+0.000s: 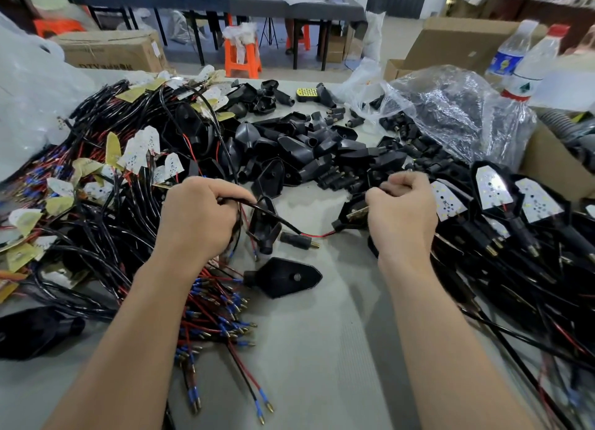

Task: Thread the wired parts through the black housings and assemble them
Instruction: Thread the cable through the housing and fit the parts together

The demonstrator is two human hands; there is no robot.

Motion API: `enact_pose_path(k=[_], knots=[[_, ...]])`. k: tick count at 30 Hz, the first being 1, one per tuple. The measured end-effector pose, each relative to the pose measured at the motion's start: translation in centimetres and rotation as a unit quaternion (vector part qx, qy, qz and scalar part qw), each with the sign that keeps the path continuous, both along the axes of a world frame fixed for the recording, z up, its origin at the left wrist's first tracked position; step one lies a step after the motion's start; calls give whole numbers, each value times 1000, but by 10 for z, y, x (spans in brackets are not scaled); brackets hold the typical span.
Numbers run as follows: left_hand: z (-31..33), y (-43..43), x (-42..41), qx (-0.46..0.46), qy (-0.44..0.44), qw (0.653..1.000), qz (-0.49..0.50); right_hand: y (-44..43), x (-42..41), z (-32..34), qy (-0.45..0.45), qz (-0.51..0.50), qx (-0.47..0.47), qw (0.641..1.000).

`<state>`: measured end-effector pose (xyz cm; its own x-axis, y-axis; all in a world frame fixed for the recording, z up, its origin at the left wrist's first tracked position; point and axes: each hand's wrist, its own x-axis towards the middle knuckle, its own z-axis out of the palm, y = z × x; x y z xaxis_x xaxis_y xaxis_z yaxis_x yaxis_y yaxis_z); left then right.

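In the head camera, the only view, the work sits at the middle of the grey table [322, 349]. The left hand [199, 218] is closed round a black cable [278, 218], fingers curled over it. The cable runs right, sheds its sheath and goes on as a thin red wire [318, 236] into a black housing [349, 217]. The right hand [402, 217] grips that housing with curled fingers; what the fingertips pinch is hidden behind the knuckles. The cable looks fairly straight between the hands, so I judge the left draws slack through the stem while the right steadies the shell and seats the board. Just under the cable stands a second housing [265, 233]. Beside it lies a small black plug [297, 240] with a brass tip, and a flat shell [283, 280] lies nearer. Stock is laid out around the work, probably for short reaches. A heap of wired LED boards [138, 152] is on the left, with empty housings [306, 149] piled far of centre. Finished lamps [495, 188], white boards up, are stacked on the right, beside the hand that would set them down. Loose wire ends [219, 310] with blue terminals fan out by the left forearm. A plastic bag [450, 107] and water bottles [531, 62] stand far right.
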<state>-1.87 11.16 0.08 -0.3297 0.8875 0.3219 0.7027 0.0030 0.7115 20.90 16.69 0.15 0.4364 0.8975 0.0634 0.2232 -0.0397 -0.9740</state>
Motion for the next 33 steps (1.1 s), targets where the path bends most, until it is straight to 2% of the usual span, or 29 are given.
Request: enact_pose_path(k=[2, 4, 7, 9, 11, 14, 17, 20, 25, 29, 33], knots=[[1, 0, 1, 20, 18, 1000, -14, -9, -3, 4, -91, 16, 85, 992], [1, 0, 4, 33, 17, 998, -42, -16, -13, 8, -144, 101, 153, 973], [0, 1, 10, 58, -6, 995, -75, -31, -40, 5, -197, 285, 137, 928], [0, 0, 11, 73, -13, 994, -79, -37, -56, -5, -228, 332, 111, 909], [0, 0, 10, 86, -23, 995, -49, -36, -60, -13, -221, 339, 105, 909], [-1, 0, 2, 97, -28, 995, 9, -28, -50, -11, -161, 312, 101, 931], [1, -2, -2, 108, -9, 994, 15, -24, -42, -9, -190, 296, 94, 931], [0, -2, -7, 124, 33, 992, 23, -23, -40, -7, -197, 304, 47, 931], [-1, -3, -14, 176, 64, 979, 75, -23, -38, -9, -290, 334, -24, 897], [-1, -2, -27, 197, 29, 968, 155, -25, -32, 1, -337, 331, -9, 881], [-7, 1, -41, 176, 35, 965, 193, -24, -26, 8, -386, 329, 10, 862]])
